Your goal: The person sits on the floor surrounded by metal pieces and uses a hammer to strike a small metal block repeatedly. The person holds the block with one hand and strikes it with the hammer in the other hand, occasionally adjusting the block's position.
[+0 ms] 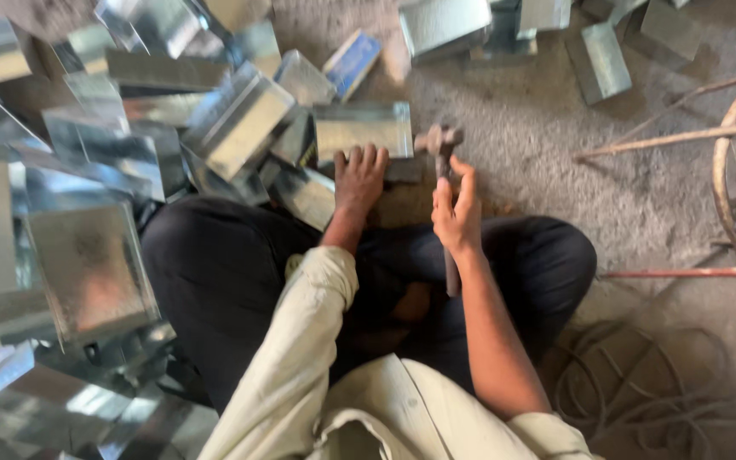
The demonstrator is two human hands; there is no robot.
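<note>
Your left hand (359, 177) lies flat on a shiny folded sheet-metal tray (362, 129); your right hand (458, 209) grips a worn steel hammer (441, 153). A glancing blow could strike those fingers.

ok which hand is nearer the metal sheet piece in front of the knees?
Left. The left hand presses flat on the metal sheet piece, fingers over its near edge. The right hand is off to its right, gripping the hammer handle.
</note>
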